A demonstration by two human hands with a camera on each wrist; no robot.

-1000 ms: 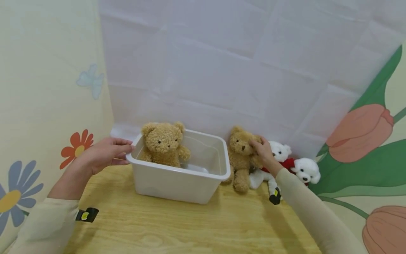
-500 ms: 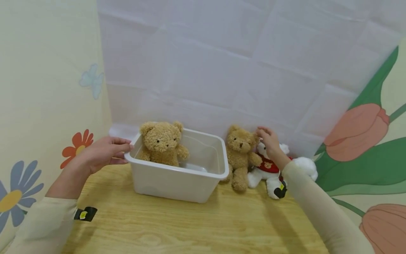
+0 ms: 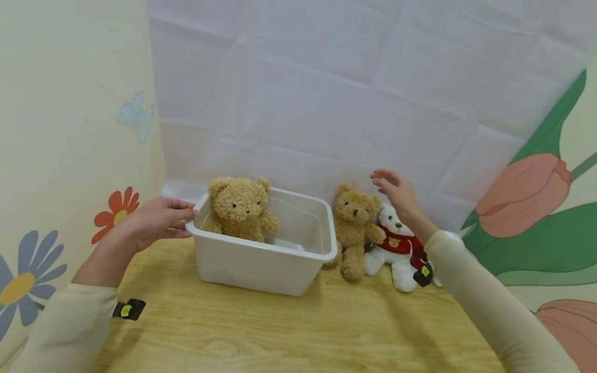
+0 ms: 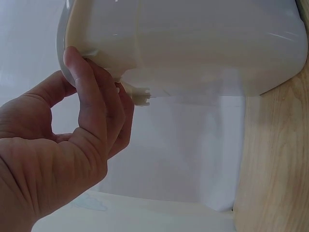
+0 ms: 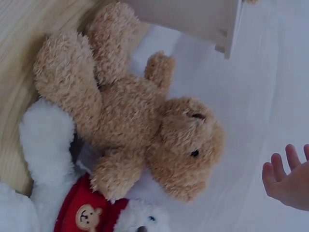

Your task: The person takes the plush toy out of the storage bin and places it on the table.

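Observation:
My left hand (image 3: 156,223) grips the left rim of a white plastic bin (image 3: 252,267). In the left wrist view, thumb and fingers pinch that lip. Inside the bin's left part sits a curly tan teddy bear (image 3: 240,207). My right hand (image 3: 396,191) is raised above the toys, fingers loosely bent and holding nothing. Below and left of it, a second tan teddy bear (image 3: 352,228) leans upright beside the bin. A white plush bear (image 3: 389,254) in a red sweater sits against that bear's side.
More white plush (image 3: 454,238) shows behind my right sleeve, mostly hidden. Everything stands on a wooden table (image 3: 261,326). A white sheet (image 3: 326,103) hangs close behind, with flower-printed walls on both sides.
My right hand has left the second tan bear's head and risen up and slightly right, uncovering the white bear in the red sweater. The left hand stays on the bin rim.

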